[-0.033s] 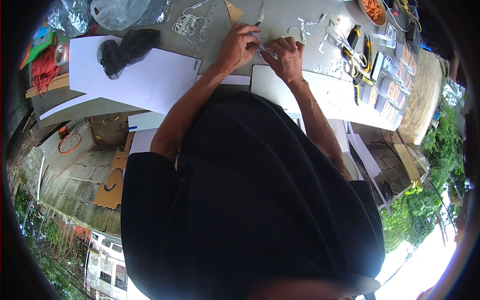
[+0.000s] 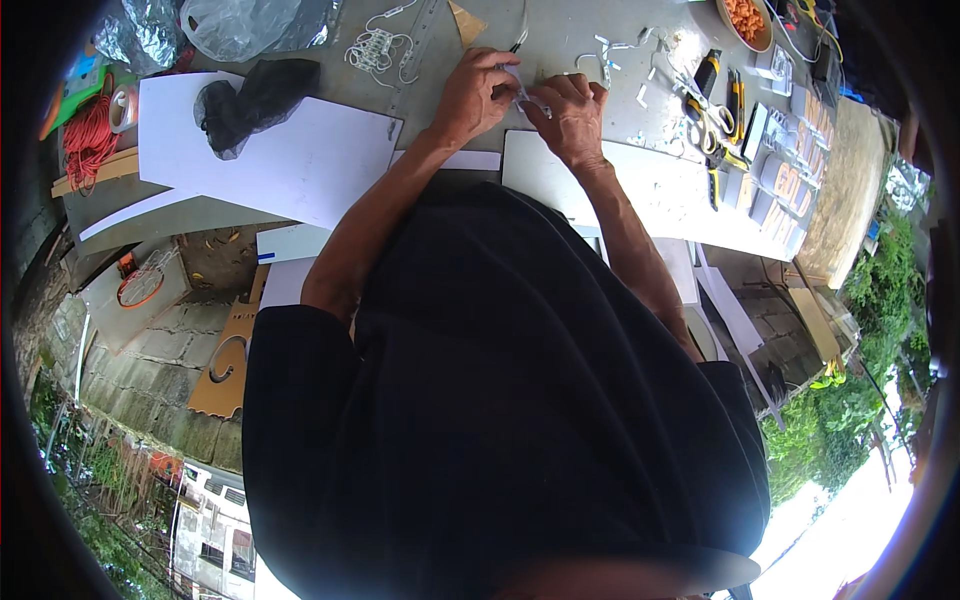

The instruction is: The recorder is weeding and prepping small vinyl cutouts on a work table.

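My left hand [image 2: 472, 98] and my right hand [image 2: 573, 120] meet over the grey table [image 2: 440, 70], toward the far side. Between their fingertips is a small, pale, translucent piece [image 2: 521, 96]; its exact kind is too small to make out. My left thumb and fingers pinch one side of it. Curled fingers of my right hand close on the other side, partly covering it. Just beyond my left fingertips lies a thin dark-tipped tool or lead [image 2: 516, 46]. Small white pieces on wire [image 2: 606, 62] lie past my right hand.
White sheets [image 2: 290, 160] lie at left, under a black plastic bag [image 2: 262, 95]. A wired bundle of white modules [image 2: 380, 52] lies beyond. At right are scissors [image 2: 712, 118], a yellow-black cutter [image 2: 736, 105], block letters [image 2: 785, 180] and an orange-filled bowl [image 2: 748, 22]. Red cord [image 2: 90, 140] sits far left.
My right hand has shifted very slightly to the left, with its fingers turning a little at the pale piece. My left hand stays in place.
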`<state>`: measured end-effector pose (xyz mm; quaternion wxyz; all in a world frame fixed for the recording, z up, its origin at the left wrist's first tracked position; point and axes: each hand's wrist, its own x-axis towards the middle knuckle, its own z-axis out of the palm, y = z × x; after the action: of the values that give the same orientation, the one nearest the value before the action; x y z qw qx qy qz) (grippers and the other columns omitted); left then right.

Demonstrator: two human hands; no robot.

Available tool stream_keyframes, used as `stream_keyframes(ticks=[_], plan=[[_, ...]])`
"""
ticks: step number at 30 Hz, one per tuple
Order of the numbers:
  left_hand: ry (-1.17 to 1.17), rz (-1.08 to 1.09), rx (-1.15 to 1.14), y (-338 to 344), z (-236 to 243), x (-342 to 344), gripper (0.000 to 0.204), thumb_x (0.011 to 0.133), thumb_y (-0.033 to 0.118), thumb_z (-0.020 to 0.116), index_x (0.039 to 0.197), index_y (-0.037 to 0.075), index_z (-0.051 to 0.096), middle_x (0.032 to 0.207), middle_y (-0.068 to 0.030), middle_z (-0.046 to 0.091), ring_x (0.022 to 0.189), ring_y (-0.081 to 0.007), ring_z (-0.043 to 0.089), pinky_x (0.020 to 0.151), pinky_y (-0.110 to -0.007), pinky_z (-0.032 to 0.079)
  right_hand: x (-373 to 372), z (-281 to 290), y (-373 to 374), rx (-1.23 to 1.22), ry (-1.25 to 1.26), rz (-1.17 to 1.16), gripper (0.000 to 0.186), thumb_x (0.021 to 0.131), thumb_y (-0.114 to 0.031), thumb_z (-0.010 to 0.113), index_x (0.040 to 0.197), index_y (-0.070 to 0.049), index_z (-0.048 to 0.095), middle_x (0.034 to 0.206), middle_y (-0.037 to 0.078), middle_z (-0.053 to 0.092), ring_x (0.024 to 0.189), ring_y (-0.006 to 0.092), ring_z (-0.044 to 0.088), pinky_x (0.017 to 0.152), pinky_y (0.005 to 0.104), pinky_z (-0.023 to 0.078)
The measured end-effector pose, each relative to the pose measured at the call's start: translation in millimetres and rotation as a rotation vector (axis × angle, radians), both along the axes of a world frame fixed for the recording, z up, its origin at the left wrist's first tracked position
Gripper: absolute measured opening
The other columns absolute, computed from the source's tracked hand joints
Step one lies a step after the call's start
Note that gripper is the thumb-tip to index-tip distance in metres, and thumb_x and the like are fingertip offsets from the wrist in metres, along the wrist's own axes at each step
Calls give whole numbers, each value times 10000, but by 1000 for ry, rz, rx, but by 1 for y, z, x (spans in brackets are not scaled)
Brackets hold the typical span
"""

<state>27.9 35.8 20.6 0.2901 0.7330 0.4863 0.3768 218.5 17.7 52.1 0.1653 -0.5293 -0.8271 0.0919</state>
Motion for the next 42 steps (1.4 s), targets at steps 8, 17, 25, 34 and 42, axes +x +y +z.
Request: stream_keyframes(ticks=[8,17,25,34,42], plan=[[-120,165,87,-6,16,1,301,689,45,837,970,108,748,1200,-28,684,1113,-240,617,925,-346,529,-9,0,0,89,-2,-61,161,774,-166,712,919,-100,694,1009,5,657,1083,237,553,1005,514,319],[-104,133,-396,-12,18,3,256,849,145,778,1074,31,738,673,-74,705,545,-103,619,579,-283,520,-12,4,-3,205,-24,-54,136,790,-137,719,899,-101,646,901,30,672,1038,219,591,1056,552,303],[-486,30,-798,-7,20,-2,239,911,183,750,1076,10,742,798,-54,741,511,-68,572,430,-227,405,-12,3,-6,186,124,-71,194,799,-139,764,974,-159,683,851,-16,667,1016,192,601,1033,506,326],[-304,26,-671,-9,14,-5,211,879,183,776,996,8,778,788,-67,748,596,-81,646,509,-241,478,-9,3,-13,128,109,-83,250,798,-169,786,1032,-162,699,885,-16,709,1027,193,598,1000,473,338],[-192,17,-469,-16,5,-1,159,865,107,760,1001,27,775,807,-78,761,660,-91,671,616,-260,530,2,1,1,-175,209,-16,197,829,-287,785,968,-154,746,877,-1,725,974,186,619,971,410,363]])
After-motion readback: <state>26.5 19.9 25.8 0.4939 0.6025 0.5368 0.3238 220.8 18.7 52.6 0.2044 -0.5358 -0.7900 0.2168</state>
